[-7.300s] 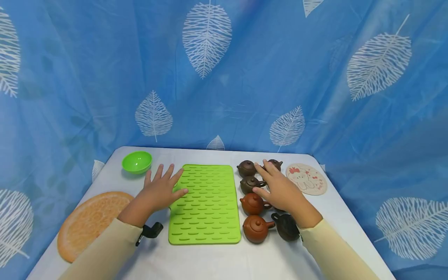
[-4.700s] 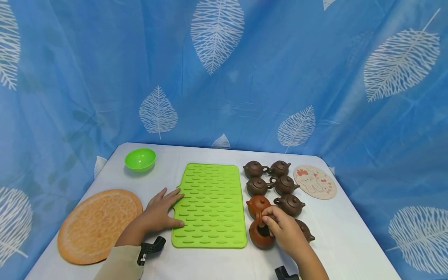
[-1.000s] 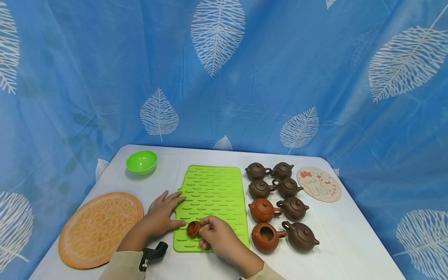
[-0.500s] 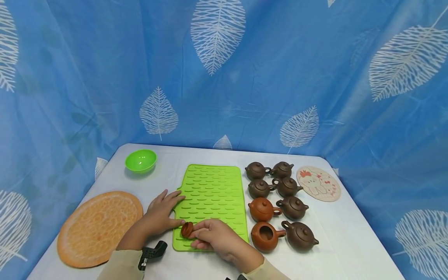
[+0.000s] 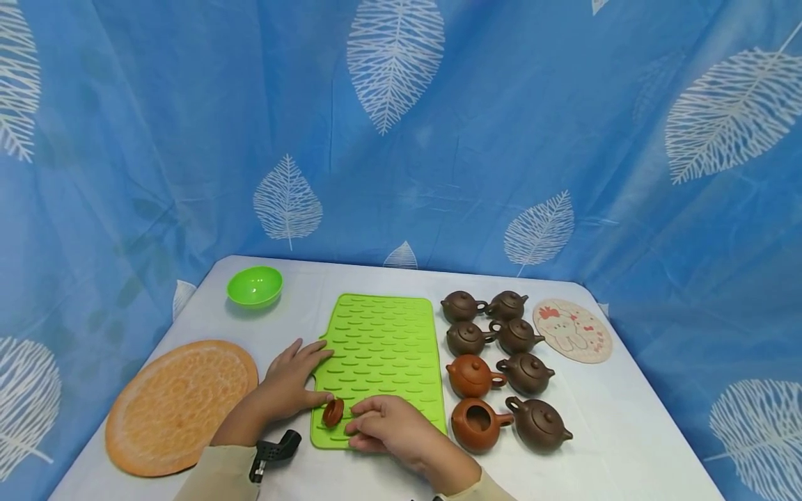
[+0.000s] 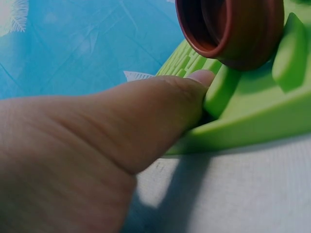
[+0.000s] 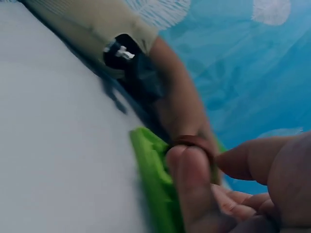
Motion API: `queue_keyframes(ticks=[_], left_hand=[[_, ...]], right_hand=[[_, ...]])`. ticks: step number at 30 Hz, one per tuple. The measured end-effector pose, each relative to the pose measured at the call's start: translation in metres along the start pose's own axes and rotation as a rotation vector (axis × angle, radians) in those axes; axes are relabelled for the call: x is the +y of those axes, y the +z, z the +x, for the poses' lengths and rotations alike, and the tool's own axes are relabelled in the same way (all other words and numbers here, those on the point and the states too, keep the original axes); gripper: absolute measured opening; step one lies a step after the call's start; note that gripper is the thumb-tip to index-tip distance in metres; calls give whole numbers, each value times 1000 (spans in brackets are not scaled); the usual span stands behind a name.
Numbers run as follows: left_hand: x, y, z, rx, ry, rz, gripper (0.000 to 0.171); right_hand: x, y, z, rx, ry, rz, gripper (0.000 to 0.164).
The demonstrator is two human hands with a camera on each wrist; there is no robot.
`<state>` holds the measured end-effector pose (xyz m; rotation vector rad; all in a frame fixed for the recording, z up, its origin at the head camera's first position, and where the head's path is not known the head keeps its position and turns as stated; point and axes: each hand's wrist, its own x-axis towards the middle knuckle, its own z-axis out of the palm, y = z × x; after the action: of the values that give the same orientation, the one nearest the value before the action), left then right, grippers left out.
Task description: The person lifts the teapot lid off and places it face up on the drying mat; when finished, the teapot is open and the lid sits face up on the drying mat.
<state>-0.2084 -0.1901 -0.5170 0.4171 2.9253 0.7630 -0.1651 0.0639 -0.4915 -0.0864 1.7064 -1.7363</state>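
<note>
A small reddish-brown teapot lid (image 5: pixel 333 412) stands on its edge near the front left corner of the green ridged mat (image 5: pixel 382 348). My left hand (image 5: pixel 289 383) rests on the mat's left edge, fingers spread, the thumb close to the lid. In the left wrist view the lid's hollow underside (image 6: pixel 214 24) shows just above that thumb. Just right of the lid, my right hand (image 5: pixel 395 428) has thumb and forefinger parted, with a small gap to the lid in the head view. An orange-brown teapot (image 5: pixel 479 426) stands lidless right of the mat, its round opening showing.
Another orange-brown teapot (image 5: pixel 474 376) and several dark brown teapots (image 5: pixel 526 374), all lidded, stand in two columns on the right. Beyond them lies a round bunny-print mat (image 5: pixel 572 330). A green bowl (image 5: pixel 254 287) sits back left, and an orange round mat (image 5: pixel 182 407) lies front left.
The right hand took the lid off the nearer orange-brown teapot and carried it left onto the green mat. Within the last half second its fingers have let go and drawn slightly right.
</note>
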Motion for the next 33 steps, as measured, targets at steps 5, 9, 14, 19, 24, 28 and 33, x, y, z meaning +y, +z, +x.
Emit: queue_keyframes(ticks=[5,9,14,19,24,28,33], left_hand=[[0,0,-1,4,-2,-2,87],[0,-2,-1,14,8,-2,86],[-1,-5,1,13,20,12,86],[-1,-7,2,3,31,-1,85],[2,-9,0,-9,31,-19,81],[4,-10,-2,-32,25,-45,81],[7,-11,-5,-45,18,-63,93]], right_hand=[[-18,-21,-17,0,-91,-114,33],[-36,-42,-35,77,-179,-203,35],[-52,-70,-64,228,-245,-271,30],[-58,-99,-95,403,-246,-308,28],[-50,-132,-120,560,-232,-353,28],[-39,-159,-138,685,-190,-415,32],[-29,-187,-157,847,-43,-530,38]])
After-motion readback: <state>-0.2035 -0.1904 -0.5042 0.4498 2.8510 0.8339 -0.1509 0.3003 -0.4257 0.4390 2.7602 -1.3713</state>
